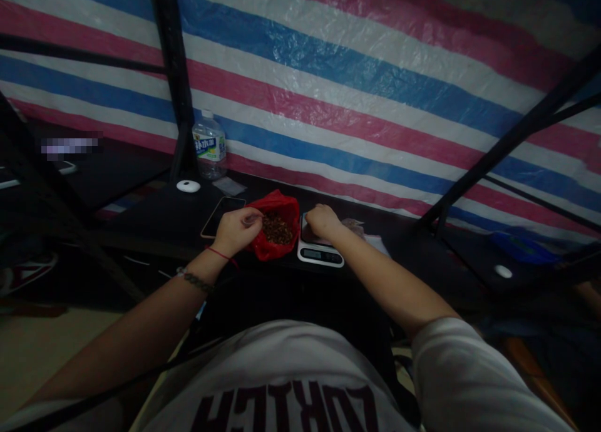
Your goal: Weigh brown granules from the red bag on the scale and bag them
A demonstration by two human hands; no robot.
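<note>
A red plastic bag (287, 210) stands with its mouth wide, and small brown dried pieces (277, 229) lie inside it. My left hand (237, 231) is closed on the bag's left rim, thumb and fingers pinched together. Right of the bag is a white digital kitchen scale (323, 260) with a lit display. Over the scale's dark platform is my right hand (323, 221), its fingers curled closed. What those fingers hold, if anything, is hidden. Just beyond my right wrist lies a clear bag with brownish contents (353, 225).
A phone (211, 224) lies left of the red bag. Behind it are a white earbud case (188, 186), a small clear packet (230, 186) and a plastic bottle (210, 147). Dark metal posts (176, 75) frame the black desk, with a striped sheet (352, 100) behind.
</note>
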